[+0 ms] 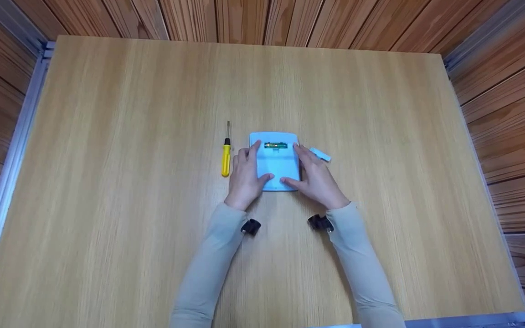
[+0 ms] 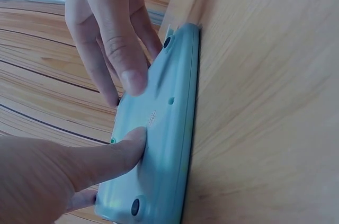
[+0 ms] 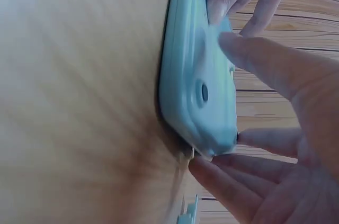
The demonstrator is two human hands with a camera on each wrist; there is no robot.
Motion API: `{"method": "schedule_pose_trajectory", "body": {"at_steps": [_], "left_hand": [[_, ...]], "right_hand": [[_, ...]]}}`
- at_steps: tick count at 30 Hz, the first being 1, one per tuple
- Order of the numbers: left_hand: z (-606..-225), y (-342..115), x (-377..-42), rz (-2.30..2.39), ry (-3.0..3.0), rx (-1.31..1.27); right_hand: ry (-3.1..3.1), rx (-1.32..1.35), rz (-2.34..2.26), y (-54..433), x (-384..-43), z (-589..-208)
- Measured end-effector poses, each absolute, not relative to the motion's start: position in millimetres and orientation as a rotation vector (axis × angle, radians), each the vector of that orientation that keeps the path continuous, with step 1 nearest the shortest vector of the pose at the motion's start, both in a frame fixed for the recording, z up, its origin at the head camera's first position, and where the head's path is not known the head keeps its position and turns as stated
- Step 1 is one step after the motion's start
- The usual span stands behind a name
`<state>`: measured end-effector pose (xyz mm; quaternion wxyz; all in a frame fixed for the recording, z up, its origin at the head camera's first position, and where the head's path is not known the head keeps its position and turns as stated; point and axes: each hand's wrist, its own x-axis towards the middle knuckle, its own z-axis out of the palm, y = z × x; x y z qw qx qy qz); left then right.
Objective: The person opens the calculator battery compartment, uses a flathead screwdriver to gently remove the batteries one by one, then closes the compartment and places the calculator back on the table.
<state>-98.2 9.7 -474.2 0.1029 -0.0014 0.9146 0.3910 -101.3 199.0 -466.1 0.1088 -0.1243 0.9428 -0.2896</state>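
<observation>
A flat light-blue device (image 1: 277, 164), shaped like a calculator, lies on the table with its back up. A green battery (image 1: 275, 145) sits in the uncovered slot near its far end. My left hand (image 1: 246, 177) holds the left side, its thumb (image 2: 124, 155) resting on the back panel and its fingers along the edge. On the opposite side my right hand (image 1: 318, 180) holds the right edge, thumb (image 3: 254, 54) over the back. In the right wrist view its fingers (image 3: 228, 181) meet the device's edge. Dark round feet (image 2: 135, 206) show on the back.
A yellow and black screwdriver (image 1: 226, 159) lies left of my left hand, its tip pointing away. Just beyond my right hand's fingers is a small light-blue cover (image 1: 320, 154). Wooden plank walls surround the wooden table (image 1: 130, 136).
</observation>
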Motion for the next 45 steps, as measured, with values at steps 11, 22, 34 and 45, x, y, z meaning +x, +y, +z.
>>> {"method": "schedule_pose_trajectory", "body": {"at_steps": [11, 22, 34, 45], "left_hand": [[-474, 10, -98, 1.146, 2.709, 0.016], [-471, 12, -97, 1.079, 2.752, 0.005], [-463, 5, -98, 1.144, 2.851, -0.026], [-463, -13, -104, 1.177, 2.986, -0.022]], "right_hand": [[2.779, -0.324, -0.873, 191, -100, -467], [2.769, -0.227, -0.874, 183, -99, -465], [2.768, -0.22, -0.887, 182, -99, -464], [2.752, -0.221, -0.924, 184, -99, -465]]}}
